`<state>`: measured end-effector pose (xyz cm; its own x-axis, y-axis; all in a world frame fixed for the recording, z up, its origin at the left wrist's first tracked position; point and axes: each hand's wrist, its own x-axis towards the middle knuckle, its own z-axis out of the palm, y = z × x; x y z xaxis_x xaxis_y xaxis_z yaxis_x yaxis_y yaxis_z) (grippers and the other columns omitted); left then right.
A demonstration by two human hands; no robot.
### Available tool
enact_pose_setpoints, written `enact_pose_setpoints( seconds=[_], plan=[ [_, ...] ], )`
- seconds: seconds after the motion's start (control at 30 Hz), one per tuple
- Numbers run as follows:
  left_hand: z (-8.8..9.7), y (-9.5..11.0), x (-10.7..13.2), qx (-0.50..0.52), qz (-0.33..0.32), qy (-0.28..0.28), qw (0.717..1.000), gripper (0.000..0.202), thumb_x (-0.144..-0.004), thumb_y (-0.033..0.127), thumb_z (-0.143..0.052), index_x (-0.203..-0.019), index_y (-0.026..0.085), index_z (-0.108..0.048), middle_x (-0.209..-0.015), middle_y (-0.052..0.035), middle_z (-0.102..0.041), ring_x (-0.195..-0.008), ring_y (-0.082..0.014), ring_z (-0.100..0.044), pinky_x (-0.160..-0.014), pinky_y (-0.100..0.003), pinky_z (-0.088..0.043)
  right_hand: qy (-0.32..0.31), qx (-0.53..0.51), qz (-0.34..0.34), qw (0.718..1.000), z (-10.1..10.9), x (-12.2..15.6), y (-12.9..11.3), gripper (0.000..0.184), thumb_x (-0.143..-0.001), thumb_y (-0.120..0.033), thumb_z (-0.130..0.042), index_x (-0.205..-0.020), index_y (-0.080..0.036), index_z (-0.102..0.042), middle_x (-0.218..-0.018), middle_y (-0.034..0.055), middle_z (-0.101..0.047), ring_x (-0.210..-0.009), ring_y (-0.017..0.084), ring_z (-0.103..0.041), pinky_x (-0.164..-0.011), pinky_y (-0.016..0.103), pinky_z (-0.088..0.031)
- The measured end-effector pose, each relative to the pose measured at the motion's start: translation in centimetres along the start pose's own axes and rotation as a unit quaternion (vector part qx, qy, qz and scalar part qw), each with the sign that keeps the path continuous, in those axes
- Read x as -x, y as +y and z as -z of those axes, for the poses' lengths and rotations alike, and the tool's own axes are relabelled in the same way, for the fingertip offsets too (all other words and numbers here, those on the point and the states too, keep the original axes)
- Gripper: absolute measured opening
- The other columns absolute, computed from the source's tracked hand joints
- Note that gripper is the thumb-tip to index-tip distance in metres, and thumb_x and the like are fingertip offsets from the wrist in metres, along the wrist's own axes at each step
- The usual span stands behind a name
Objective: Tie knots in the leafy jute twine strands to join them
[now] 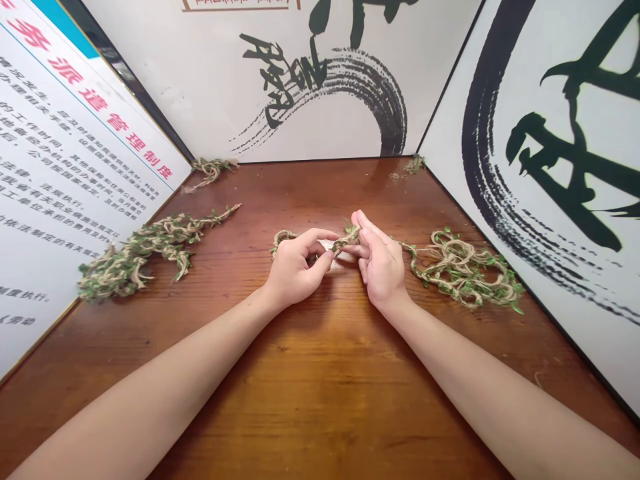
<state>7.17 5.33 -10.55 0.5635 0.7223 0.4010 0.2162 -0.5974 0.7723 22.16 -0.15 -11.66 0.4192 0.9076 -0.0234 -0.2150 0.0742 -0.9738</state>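
Across the middle and bottom of the frame, worktop (pixel 310 373): we see brown wood under everything; its smooth look suggests little drag, so a tug could slide any bundle along.
Wall panels (pixel 325 133): lettered boards close the far edge and both sides; anything pushed outward could catch against them.
Left bundle (pixel 135 260): leafy twine bunched at the left of the frame, well apart from both hands; we judge that a snagged leaf could pull it into a knot.
Right heap (pixel 465 270): loose loops right of centre, linked by a strand to the right hand; a hard pull there could cinch the crossed loops into a tangle.
Left hand (pixel 295 267): thumb and forefinger are nearly together, pinching the twine at mid-frame; too light a pinch could let it slip.
Right hand (pixel 385 267): its fingers lie extended beside the twine; we cannot tell whether they grip, and a weak hold could let the twine spring loose.
Held twine (pixel 340 247): mid-frame between the hands, its leaves liable to shed if rubbed.
Far-left clump (pixel 213 170): upper left, in the corner.
Green scraps (pixel 415 163): upper right, by the panel, easily scattered if brushed.
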Motion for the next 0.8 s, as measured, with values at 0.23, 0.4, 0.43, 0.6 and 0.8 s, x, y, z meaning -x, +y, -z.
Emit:
enact_pose_setpoints(
  seconds=[0.23,0.4,0.43,0.6,0.8],
  plan=[
    [-0.08,-0.09,0.06,-0.005,0.003,0.001,1.0,0.023,-0.087,0.018,-0.059,-0.107,0.017,-0.069,-0.062,0.0018,-0.07,-0.051,-0.0118,-0.06,-0.055,-0.025,-0.048,0.039,-0.017,-0.007,0.999,-0.04,-0.22,0.13,0.058,-0.094,-0.036,-0.049,-0.149,-0.018,-0.056,-0.157,0.0116,-0.051,-0.13,0.032,-0.064,-0.084,0.034,-0.063],
    [-0.13,-0.15,0.04,-0.005,0.001,0.002,1.0,0.023,-0.086,0.018,-0.058,-0.105,0.016,-0.07,-0.062,0.0019,-0.069,-0.051,-0.0116,-0.059,-0.055,-0.025,-0.046,0.066,-0.018,0.01,0.998,-0.03,-0.49,0.28,0.055,-0.093,-0.032,-0.05,-0.145,-0.014,-0.059,-0.149,0.0137,-0.059,-0.14,0.029,-0.055,-0.092,0.035,-0.062],
    [-0.14,-0.15,0.05,-0.007,0.0,0.003,1.0,0.022,-0.086,0.018,-0.057,-0.105,0.017,-0.07,-0.061,0.0023,-0.068,-0.051,-0.0114,-0.059,-0.055,-0.025,-0.045,0.064,-0.01,0.014,0.998,-0.01,-0.53,0.33,0.055,-0.093,-0.032,-0.049,-0.144,-0.015,-0.059,-0.149,0.0134,-0.06,-0.141,0.029,-0.054,-0.091,0.035,-0.062],
    [-0.25,-0.38,0.02,-0.056,0.001,0.041,0.998,0.018,-0.086,0.018,-0.058,-0.099,0.017,-0.07,-0.063,0.0023,-0.068,-0.053,-0.0114,-0.057,-0.058,-0.026,-0.046,0.008,0.018,0.041,0.999,0.25,-0.47,0.56,0.061,-0.097,-0.042,-0.048,-0.153,-0.02,-0.05,-0.161,0.0096,-0.046,-0.145,0.032,-0.049,-0.084,0.033,-0.063],
    [-0.36,-0.92,-0.37,-0.14,0.053,0.099,0.984,0.023,-0.085,0.017,-0.062,-0.107,0.019,-0.069,-0.098,-0.0065,-0.076,-0.085,-0.02,-0.07,-0.08,-0.035,-0.055,-0.061,0.063,0.034,0.996,0.45,-0.03,0.33,0.064,-0.098,-0.053,-0.049,-0.159,-0.033,-0.04,-0.167,0.0004,-0.036,-0.131,0.032,-0.061,-0.076,0.034,-0.064]
  ],
)
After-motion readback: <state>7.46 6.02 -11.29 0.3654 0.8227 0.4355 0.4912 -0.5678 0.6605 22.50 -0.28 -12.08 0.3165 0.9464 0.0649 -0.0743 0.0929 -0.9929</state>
